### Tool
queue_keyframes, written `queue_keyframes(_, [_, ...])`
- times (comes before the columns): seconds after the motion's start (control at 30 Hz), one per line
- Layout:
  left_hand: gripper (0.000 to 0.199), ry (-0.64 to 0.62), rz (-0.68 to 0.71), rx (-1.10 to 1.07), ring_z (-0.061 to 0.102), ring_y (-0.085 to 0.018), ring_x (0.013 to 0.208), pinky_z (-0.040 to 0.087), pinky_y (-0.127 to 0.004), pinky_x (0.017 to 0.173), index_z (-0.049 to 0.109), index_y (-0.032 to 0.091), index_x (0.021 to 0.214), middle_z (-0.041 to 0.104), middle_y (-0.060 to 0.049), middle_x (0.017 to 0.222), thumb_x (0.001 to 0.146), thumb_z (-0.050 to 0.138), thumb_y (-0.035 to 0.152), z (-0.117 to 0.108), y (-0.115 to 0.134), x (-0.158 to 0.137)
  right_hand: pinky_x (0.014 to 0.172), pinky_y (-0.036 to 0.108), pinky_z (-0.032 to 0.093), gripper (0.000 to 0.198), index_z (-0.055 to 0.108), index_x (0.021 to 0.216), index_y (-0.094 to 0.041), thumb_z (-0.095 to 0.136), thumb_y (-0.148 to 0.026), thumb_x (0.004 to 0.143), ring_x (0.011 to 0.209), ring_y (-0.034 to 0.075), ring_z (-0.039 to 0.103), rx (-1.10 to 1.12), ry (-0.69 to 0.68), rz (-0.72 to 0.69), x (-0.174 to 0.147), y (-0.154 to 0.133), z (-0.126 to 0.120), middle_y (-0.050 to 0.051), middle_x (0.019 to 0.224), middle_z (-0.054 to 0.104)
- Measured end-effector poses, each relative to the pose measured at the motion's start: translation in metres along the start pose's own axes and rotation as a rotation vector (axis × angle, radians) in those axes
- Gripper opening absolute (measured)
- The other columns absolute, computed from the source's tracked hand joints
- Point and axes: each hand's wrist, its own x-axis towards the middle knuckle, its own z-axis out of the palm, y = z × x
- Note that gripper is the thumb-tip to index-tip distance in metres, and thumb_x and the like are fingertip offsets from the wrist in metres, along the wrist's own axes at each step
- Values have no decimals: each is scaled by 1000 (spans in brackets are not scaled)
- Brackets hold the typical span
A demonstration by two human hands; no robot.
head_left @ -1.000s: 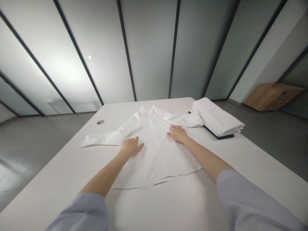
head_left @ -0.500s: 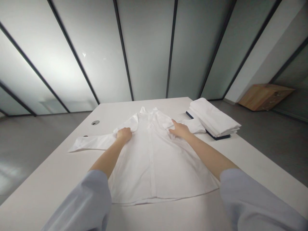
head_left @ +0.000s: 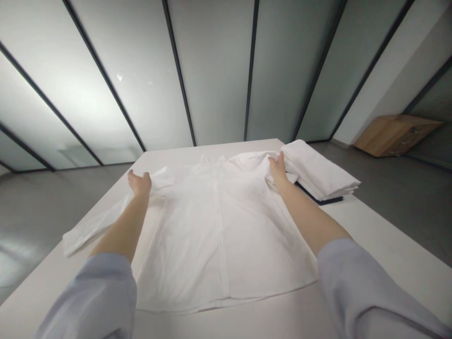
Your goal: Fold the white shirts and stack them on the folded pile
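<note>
A white button-up shirt (head_left: pixel 190 235) lies front up with its collar away from me and its hem toward me. My left hand (head_left: pixel 140 183) is at the left sleeve, thumb and fingers apart, with no cloth visible between them. That sleeve (head_left: pixel 97 223) slants out toward the left table edge, partly behind my forearm. At the right shoulder, my right hand (head_left: pixel 278 168) has bunched cloth between thumb and fingers. The right sleeve is mostly hidden, crumpled beside that hand.
Folded white cloth (head_left: pixel 318 169) is stacked on a dark flat board (head_left: pixel 330 201) at the right table edge, close to my right hand. The white table (head_left: pixel 381 245) stands before a frosted glass wall (head_left: pixel 212 70). A wooden cabinet (head_left: pixel 391 134) is on the floor at right.
My hands have moved apart, the left one outward to the left and the right one slightly right and farther away. The shirt's upper part is spread wider, and its left sleeve has shifted outward.
</note>
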Motion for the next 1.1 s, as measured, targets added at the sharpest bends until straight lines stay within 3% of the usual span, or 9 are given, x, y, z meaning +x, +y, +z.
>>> queue_keyframes(0.07, [52,49,83,53,46,-28,130,37,-45,109,39,10,139,51,-18,137,90,38,27,14,14,-17,107,42,35,60,32,148,-10,34,-32,92,133,27,41,-101,-25,-113,-14,-5,7,18,141,49])
queue_keyframes(0.2, [51,-306,430,235,40,-27,135,34,-40,110,48,21,135,46,-11,145,88,46,41,57,47,-68,111,42,28,56,42,143,-17,40,-41,93,135,28,38,-380,-453,-353,-64,-14,30,15,145,46])
queue_keyframes(0.37, [68,-496,394,368,22,-31,145,22,-46,115,33,17,149,25,-15,158,93,29,57,90,56,-101,112,47,23,66,36,147,-15,35,-55,94,141,34,28,-648,-599,-235,-97,-6,39,18,154,31])
queue_keyframes(0.57, [76,-533,419,392,18,-33,146,20,-49,114,27,14,151,20,-18,159,92,24,62,83,47,-117,109,47,27,65,39,145,-15,33,-55,94,138,34,34,-706,-591,-279,-112,-1,21,20,152,35])
queue_keyframes(0.67, [75,-524,412,406,20,-35,145,22,-50,112,29,13,150,22,-19,158,93,24,61,71,50,-136,103,45,34,60,51,135,-15,37,-55,93,129,35,46,-744,-602,-336,-124,-8,3,22,140,49])
queue_keyframes(0.87, [67,-582,376,445,55,-33,117,42,-46,94,52,18,129,59,-18,126,89,30,66,43,73,-148,93,47,40,52,67,112,-15,44,-56,90,105,34,63,-779,-691,-269,-114,-33,-26,21,105,70])
queue_keyframes(0.97, [60,-513,460,400,52,-32,121,39,-44,99,50,19,131,58,-16,130,91,33,60,48,80,-136,99,41,39,48,59,127,-18,42,-49,93,117,30,58,-653,-651,-386,-104,-37,-20,17,122,65])
queue_keyframes(1.03, [59,-463,542,349,42,-30,132,33,-43,106,45,21,138,48,-14,143,92,35,55,61,80,-127,107,37,33,51,50,137,-18,42,-44,94,130,26,47,-579,-654,-510,-100,-31,-9,14,140,53])
queue_keyframes(1.1, [62,-473,532,333,33,-30,139,27,-45,111,39,20,144,36,-14,152,93,32,55,76,75,-118,112,38,27,55,43,143,-18,41,-43,94,140,26,34,-573,-674,-523,-100,-21,6,12,152,38])
